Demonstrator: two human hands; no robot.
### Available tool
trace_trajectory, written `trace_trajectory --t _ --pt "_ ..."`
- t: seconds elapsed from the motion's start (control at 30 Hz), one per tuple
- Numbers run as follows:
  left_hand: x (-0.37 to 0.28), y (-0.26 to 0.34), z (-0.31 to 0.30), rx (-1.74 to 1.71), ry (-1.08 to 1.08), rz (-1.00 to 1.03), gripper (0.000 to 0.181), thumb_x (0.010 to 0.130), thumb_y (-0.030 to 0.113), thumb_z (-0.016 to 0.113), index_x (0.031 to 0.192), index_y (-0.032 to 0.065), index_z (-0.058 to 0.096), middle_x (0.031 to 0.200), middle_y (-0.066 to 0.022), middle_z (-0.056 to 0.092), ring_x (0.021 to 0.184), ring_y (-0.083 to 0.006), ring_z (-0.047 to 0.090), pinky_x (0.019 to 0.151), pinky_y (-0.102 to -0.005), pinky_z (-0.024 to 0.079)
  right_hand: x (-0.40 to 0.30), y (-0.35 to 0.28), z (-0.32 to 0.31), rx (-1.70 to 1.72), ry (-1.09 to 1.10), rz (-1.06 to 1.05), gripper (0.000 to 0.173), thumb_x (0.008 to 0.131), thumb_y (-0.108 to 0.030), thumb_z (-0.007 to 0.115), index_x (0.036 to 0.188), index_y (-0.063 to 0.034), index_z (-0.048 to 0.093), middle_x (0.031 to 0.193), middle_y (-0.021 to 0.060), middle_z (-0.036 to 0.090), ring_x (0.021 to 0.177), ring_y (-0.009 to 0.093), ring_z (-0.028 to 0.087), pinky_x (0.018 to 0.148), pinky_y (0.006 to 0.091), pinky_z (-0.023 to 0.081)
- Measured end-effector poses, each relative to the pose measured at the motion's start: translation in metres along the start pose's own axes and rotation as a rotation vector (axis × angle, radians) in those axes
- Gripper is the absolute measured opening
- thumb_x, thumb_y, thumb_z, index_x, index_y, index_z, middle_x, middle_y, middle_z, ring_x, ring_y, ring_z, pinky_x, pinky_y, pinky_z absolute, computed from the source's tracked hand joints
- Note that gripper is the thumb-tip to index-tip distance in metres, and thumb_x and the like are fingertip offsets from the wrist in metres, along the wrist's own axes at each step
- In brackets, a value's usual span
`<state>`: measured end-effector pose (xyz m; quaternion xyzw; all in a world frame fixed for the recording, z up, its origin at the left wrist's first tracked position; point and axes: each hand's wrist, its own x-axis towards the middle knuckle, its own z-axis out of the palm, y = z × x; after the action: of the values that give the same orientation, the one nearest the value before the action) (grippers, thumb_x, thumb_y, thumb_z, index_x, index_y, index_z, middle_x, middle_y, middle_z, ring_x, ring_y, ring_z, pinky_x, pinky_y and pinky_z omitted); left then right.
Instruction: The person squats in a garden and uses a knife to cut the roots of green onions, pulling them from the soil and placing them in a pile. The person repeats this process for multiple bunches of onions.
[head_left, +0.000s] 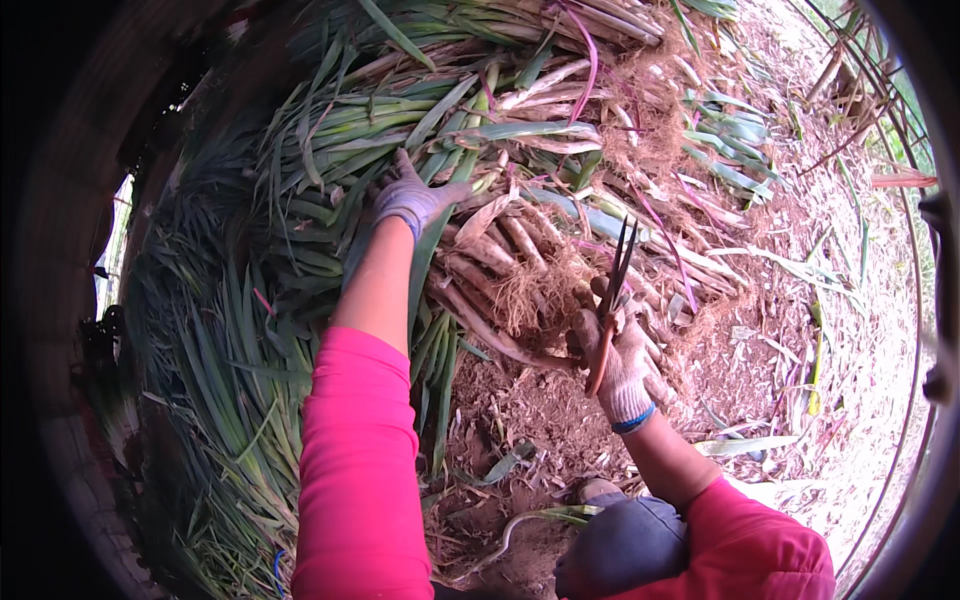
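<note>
My left hand (416, 196), in a pale purple-grey glove, lies over the green leaves (352, 120) of a heap of long onions or leeks. Its thumb and fingers are spread, and some fingertips are partly hidden among the leaves. In a pale knit glove with a blue cuff edge, my right hand (624, 360) is closed on a pair of scissors (611, 307) with orange-brown handles. The dark blades point up and away, slightly parted. Just left of this hand are a tangle of roots (529, 296) and a bent pale stalk (499, 341); whether it touches the stalk, I cannot tell.
Pink ties (589, 64) run across several bundles at the back and right. More leaves (217, 352) are heaped at left. Cut leaf pieces (731, 150) and dry litter (750, 360) cover the ground at right. A loose stalk (517, 529) lies near my bent knee (626, 540).
</note>
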<state>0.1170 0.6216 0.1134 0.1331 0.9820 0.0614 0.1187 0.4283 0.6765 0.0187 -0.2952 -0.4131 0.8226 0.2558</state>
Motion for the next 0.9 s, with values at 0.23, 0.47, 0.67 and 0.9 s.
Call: trace_trajectory --t 0.23,0.47,0.67,0.9 --pt "0.027 0.003 -0.012 0.297 -0.007 0.138 0.064 0.073 0.039 0.061 0.126 0.0039 0.05 0.117 -0.0276 0.057 0.111 -0.0399 0.055 0.096 -0.0431 0.043 0.002 0.003 -0.014 -0.046 0.011 0.011 0.05 0.089 -0.014 0.063 0.133 -0.0086 0.04 0.105 0.0026 0.057 0.062 0.01 0.05 0.05 0.0238 0.042" --pt "0.007 -0.016 -0.028 0.122 -0.066 0.371 0.045 0.08 0.032 0.053 0.111 -0.0004 0.058 0.111 -0.0279 0.059 0.104 -0.0428 0.056 0.092 -0.0438 0.045 -0.007 0.001 -0.015 -0.032 0.027 0.013 0.054 0.087 -0.009 0.065 0.135 -0.0065 0.039 0.108 0.0034 0.057 0.068 0.01 0.053 0.057 0.0241 0.045" --pt "0.008 -0.041 -0.04 0.168 0.045 0.464 0.052 0.08 0.031 0.055 0.119 -0.0039 0.054 0.112 -0.0287 0.058 0.107 -0.0411 0.055 0.094 -0.0431 0.043 -0.009 0.002 -0.023 0.094 -0.005 -0.005 0.055 0.086 -0.001 0.064 0.134 -0.0056 0.039 0.112 0.0064 0.057 0.072 0.01 0.055 0.06 0.0249 0.046" --pt "0.017 -0.066 -0.057 0.409 -0.037 0.283 0.074 0.079 0.038 0.063 0.142 0.0123 0.034 0.136 -0.0264 0.043 0.122 -0.0406 0.046 0.104 -0.0409 0.037 0.023 -0.003 -0.017 0.775 0.09 0.298 0.033 0.098 -0.02 0.045 0.127 -0.004 0.047 0.105 0.0146 0.061 0.07 0.016 0.057 0.062 0.0298 0.052"
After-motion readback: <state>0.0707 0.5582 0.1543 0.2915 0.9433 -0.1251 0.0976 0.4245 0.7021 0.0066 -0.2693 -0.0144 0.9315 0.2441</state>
